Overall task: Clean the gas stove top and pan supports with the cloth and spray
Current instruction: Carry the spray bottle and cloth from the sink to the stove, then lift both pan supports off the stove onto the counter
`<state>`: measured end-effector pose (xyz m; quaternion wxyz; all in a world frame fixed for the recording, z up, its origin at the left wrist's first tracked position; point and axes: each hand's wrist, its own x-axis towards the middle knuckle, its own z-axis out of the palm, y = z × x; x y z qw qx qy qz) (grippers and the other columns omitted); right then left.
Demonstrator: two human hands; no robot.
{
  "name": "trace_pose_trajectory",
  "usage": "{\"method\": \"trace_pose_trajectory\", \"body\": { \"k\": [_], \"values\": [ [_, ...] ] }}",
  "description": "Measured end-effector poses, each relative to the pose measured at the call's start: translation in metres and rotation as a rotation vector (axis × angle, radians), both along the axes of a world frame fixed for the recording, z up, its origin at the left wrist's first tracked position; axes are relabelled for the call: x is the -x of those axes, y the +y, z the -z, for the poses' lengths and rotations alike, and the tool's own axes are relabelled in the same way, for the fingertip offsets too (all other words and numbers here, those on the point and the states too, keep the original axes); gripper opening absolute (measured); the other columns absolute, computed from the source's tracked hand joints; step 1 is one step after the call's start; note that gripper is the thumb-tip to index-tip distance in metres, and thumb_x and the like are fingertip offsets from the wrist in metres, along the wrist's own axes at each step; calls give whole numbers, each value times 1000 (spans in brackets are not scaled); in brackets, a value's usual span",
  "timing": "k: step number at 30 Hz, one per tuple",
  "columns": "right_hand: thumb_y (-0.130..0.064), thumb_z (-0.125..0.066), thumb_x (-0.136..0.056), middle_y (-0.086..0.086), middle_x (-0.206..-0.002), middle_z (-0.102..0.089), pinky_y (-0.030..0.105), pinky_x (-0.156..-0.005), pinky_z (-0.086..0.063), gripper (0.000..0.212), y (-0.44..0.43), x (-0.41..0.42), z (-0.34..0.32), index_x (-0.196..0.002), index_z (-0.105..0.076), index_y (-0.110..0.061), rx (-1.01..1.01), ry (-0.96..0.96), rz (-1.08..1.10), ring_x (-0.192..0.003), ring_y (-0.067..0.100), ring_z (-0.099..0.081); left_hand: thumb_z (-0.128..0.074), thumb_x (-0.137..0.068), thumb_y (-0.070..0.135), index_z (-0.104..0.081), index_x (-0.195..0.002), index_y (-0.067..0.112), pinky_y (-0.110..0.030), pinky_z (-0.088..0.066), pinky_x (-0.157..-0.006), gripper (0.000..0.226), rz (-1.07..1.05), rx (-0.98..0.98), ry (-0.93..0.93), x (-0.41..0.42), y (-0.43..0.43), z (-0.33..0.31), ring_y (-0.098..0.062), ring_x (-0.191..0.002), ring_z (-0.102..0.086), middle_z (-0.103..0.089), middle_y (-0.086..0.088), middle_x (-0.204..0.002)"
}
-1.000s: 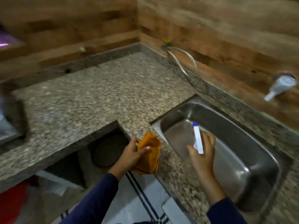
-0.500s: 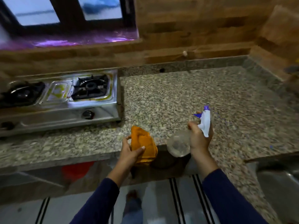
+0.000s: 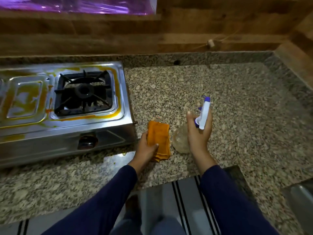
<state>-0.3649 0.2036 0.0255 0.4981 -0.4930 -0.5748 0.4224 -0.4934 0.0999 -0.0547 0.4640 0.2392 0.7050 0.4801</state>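
A steel gas stove (image 3: 94,131) stands on the granite counter at the left, its top streaked with yellow-orange spill. A black pan support (image 3: 83,92) sits over the right burner. My left hand (image 3: 146,150) holds a folded orange cloth (image 3: 159,139) just right of the stove's front corner. My right hand (image 3: 199,131) grips a clear spray bottle (image 3: 180,139) by the neck, its white and purple spray head (image 3: 204,114) pointing up and away. Both hands hover over the counter beside the stove.
The speckled granite counter (image 3: 228,102) stretches to the right and meets a wood-panel wall (image 3: 186,31) at the back and right. A sink corner (image 3: 301,199) shows at the lower right. A stove knob (image 3: 88,140) faces the front edge. Striped floor lies below.
My view has swung left from the sink to the stove and moved closer. Both hands, still holding the cloth and the bottle, now sit beside the stove's right front corner.
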Motion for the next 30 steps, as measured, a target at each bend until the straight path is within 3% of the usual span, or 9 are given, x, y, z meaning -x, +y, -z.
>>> {"method": "trace_pose_trajectory", "body": {
  "k": [4,10,13,15,19,23,26,28,30],
  "values": [
    [-30,-71,-88,-5,-99,-58,7,-65,-46,44,-13,-12,21,-118,-41,-40,53,-137,-8,-82,-4,-60,-70,-84,17,-28,-151,14,-34,-42,-102,79,82,4,385,-8,-13,0,-25,-127,-47,-42,-10,-143],
    [-34,-72,-86,-9,-116,-55,-1,-72,-42,47,-24,-27,36,-125,-45,-31,86,-298,-106,-102,-8,-55,-58,-84,40,-33,-147,11,-45,-31,-112,74,435,138,1045,-16,-47,0,-36,-140,-30,-30,-16,-155],
    [-45,-66,-87,-2,-114,-55,2,-68,-41,47,-27,-27,38,-124,-42,-26,73,-340,-113,-98,6,-59,-46,-96,44,-21,-155,15,-43,-12,-120,70,663,182,1045,-6,-55,7,-28,-151,-7,-10,-7,-164],
    [-51,-62,-87,1,-113,-56,7,-67,-42,49,-28,-28,42,-123,-41,-25,69,-373,-126,-98,14,-61,-44,-98,43,-18,-156,17,-43,-12,-120,68,682,157,1029,0,-56,8,-26,-151,-5,-6,-5,-164],
    [-41,-68,-88,-4,-115,-56,5,-60,-44,38,-24,-33,41,-116,-43,-37,149,-318,-160,-94,-1,-58,-46,-97,48,-20,-155,19,-44,-14,-121,70,718,172,1029,6,-57,7,-23,-151,-6,-7,-4,-164],
    [-34,-73,-85,-3,-120,-53,10,-62,-48,53,-34,-31,37,-127,-39,-29,110,-283,-121,-100,11,-59,-51,-96,43,-31,-152,19,-39,-19,-120,65,608,52,962,12,-67,-7,-20,-149,-17,-19,-3,-162],
    [-25,-75,-83,13,-136,-41,33,-93,-49,74,-65,-23,39,-141,-31,-13,135,-244,102,-120,27,-46,-53,-94,40,-45,-145,20,-37,-29,-117,55,460,-115,994,26,-92,-22,-17,-145,-30,-36,-1,-156],
    [-21,-74,-84,18,-133,-40,45,-101,-39,66,-89,-15,41,-137,-35,-8,111,-258,165,-121,30,-39,-50,-94,39,-53,-139,20,-37,-35,-112,49,359,-172,1018,40,-110,-32,-16,-141,-38,-45,1,-150],
    [-18,-68,-89,12,-119,-47,41,-89,-42,43,-107,3,36,-124,-45,-14,45,-190,-4,-107,26,-46,-48,-93,38,-57,-135,21,-37,-38,-110,47,235,-163,1072,58,-131,-43,-15,-139,-41,-49,3,-147]
  ]
}}
